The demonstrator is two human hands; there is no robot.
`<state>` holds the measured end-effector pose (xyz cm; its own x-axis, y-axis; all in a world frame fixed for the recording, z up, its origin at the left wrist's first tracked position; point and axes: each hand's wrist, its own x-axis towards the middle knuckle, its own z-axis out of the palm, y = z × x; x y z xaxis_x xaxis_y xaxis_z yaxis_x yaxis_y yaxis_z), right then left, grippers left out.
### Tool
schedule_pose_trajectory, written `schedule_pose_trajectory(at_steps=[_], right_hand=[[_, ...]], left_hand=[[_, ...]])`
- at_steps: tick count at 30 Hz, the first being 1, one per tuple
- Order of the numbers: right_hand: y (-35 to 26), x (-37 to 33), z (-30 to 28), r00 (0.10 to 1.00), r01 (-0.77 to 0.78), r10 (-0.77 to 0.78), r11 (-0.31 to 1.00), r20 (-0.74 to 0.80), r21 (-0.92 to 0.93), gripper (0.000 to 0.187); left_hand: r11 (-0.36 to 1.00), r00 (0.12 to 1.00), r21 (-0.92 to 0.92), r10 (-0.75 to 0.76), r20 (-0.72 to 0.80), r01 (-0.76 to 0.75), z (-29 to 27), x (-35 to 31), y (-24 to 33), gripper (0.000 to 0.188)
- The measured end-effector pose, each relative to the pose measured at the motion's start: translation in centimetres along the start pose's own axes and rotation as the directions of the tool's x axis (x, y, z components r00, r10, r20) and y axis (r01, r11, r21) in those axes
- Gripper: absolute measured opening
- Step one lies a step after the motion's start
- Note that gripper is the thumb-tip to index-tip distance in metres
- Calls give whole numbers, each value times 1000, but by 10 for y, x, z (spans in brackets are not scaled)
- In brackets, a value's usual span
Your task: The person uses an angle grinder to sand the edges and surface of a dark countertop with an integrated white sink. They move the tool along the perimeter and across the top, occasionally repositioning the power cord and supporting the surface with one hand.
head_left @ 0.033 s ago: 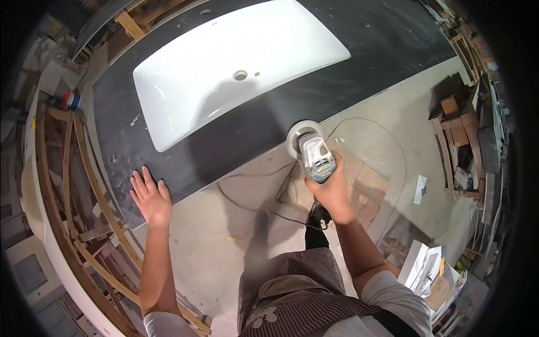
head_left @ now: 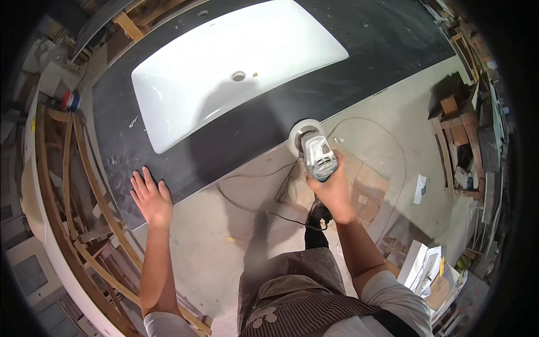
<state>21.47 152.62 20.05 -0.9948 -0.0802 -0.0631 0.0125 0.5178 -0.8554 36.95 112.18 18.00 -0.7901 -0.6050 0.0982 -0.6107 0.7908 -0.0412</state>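
My right hand (head_left: 333, 194) is wrapped round the body of an angle grinder (head_left: 320, 158) with a silvery head. Its pale round disc (head_left: 293, 140) meets the front edge of a dark stone-look countertop (head_left: 236, 137). My left hand (head_left: 151, 197) lies flat near the countertop's front left corner, fingers spread, holding nothing. Beyond both hands a white rectangular basin (head_left: 269, 33) is set in the countertop, with a round drain (head_left: 238, 76) and a small tan scrap (head_left: 255, 74) beside it. The disc's contact face is hidden from view.
A dark cord (head_left: 247, 208) loops below the countertop edge. Flattened cardboard (head_left: 368, 180) lies on the floor to the right. Wooden framing (head_left: 84, 151) stands close on the left. A white box of papers (head_left: 432, 275) sits at the lower right, with a wooden rack (head_left: 463, 129) farther off.
My right hand and the grinder have shifted very slightly right along the countertop edge. My left hand stays in place.
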Motion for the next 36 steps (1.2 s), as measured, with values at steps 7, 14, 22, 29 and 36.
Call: schedule_pose_trajectory(at_steps=[7, 14, 22, 29, 36], right_hand=[[22, 30, -32, 988, -134, 133, 991, -75, -7, 79], [39, 66, -60, 976, -115, 123, 992, -179, 57, 80], [55, 111, -105, 954, -193, 184, 981, -239, -15, 80], [89, 157, -151, 942, -219, 198, 975, -273, -48, 82], [145, 229, -214, 921, -213, 201, 977, -333, -1, 78]], left_hand=[[994, 994, 3, 112, -20, -112, 1, 4, 51, 66], [962, 964, -70, 263, -36, -265, -7, 12, 125, 68], [915, 925, -131, 376, -60, -381, -17, 27, 215, 68], [917, 926, -134, 378, -14, -376, -20, 37, 257, 68], [921, 925, -101, 380, 6, -377, -23, 37, 255, 69]])
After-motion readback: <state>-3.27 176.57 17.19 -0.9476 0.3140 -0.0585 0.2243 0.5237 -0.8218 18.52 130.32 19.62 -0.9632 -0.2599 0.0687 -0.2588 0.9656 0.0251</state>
